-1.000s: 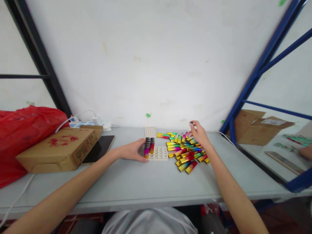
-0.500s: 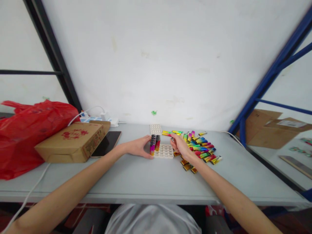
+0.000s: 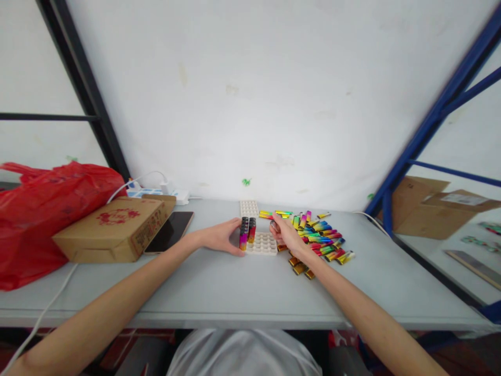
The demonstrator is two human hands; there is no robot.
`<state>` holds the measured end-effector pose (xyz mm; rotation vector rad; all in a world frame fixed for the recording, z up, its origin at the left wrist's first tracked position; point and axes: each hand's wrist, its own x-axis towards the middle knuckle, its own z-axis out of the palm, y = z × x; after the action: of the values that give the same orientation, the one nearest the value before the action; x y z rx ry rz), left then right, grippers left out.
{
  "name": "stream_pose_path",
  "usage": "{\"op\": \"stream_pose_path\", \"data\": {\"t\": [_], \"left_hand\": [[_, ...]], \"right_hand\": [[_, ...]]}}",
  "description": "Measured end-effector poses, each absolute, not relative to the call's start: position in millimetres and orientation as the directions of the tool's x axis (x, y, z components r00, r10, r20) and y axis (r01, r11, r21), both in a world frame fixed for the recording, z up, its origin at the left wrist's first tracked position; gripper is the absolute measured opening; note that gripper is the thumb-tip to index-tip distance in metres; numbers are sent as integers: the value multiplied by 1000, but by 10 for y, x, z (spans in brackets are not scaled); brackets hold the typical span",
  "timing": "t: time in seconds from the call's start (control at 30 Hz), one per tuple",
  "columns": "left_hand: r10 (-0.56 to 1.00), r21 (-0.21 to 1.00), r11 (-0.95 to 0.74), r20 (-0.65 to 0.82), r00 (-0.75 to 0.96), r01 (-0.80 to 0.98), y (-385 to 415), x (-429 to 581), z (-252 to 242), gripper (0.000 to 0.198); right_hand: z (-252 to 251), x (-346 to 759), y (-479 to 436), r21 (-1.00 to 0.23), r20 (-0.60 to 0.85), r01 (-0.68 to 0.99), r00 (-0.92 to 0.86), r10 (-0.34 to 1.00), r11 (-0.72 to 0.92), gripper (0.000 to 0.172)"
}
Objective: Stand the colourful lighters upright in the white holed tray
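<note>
A white tray (image 3: 262,243) with a grid of round holes lies in front of me. Upright lighters (image 3: 243,239) with black tops and shiny coloured bodies fill two rows at its left end. My left hand (image 3: 224,237) is curved around that end, thumb at the near corner and fingers beyond the lighters, gripping the tray. Just above the tray's right side, my right hand (image 3: 287,234) has its fingers closed on a lighter; only a small dark, metallic end shows. Beside that hand lies a loose pile of shiny multicoloured lighters (image 3: 321,240), partly covered by the wrist.
A second holed tray (image 3: 249,208) lies near the wall. To the left are a dark tablet or phone (image 3: 170,232), a cardboard box (image 3: 113,230), a red plastic bag (image 3: 47,214) and a white power strip (image 3: 182,197). Blue shelf posts (image 3: 426,136) stand at right.
My right hand has shifted slightly and turned, so less of the held piece shows. My left hand stays at the tray's left end. The whole view has moved a little.
</note>
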<state>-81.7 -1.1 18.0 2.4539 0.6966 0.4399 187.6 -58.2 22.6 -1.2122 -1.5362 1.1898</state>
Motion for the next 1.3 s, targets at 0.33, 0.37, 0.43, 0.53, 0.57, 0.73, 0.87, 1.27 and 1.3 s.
{"op": "stream_pose_path", "data": {"t": [0.33,0.37,0.43,0.53,0.57,0.73,0.87,1.27,1.3], "left_hand": [[571,572,-713,136,810,406,-28,-810,202,89],[572,573,-711,133,809,409,-31,-809,206,90],[571,575,-710,130,811,408,-38,-806,216,90],[576,580,-702,121,808,413,-47,-804,227,87],[578,582,-700,122,807,413,-49,-804,228,86],[564,588,-709,143,814,388,-46,-800,223,86],[558,597,-708,143,818,378,-44,-797,217,87],[547,574,-733,177,818,366,-20,-808,182,85],[548,571,-733,173,819,370,-23,-806,185,85]], "right_hand": [[140,1906,-522,-927,152,320,-157,976,196,66],[135,1908,-519,-928,148,319,-160,976,193,65],[135,1910,-519,-938,124,302,-171,977,172,64],[150,1909,-531,-958,96,248,-202,975,146,67],[156,1908,-536,-959,110,234,-206,972,158,68],[165,1900,-553,-918,263,236,-241,934,319,71],[181,1875,-584,-780,425,345,-321,846,523,58],[256,1893,-652,-554,578,534,-305,757,638,38],[245,1885,-652,-563,568,532,-307,764,632,37]]}}
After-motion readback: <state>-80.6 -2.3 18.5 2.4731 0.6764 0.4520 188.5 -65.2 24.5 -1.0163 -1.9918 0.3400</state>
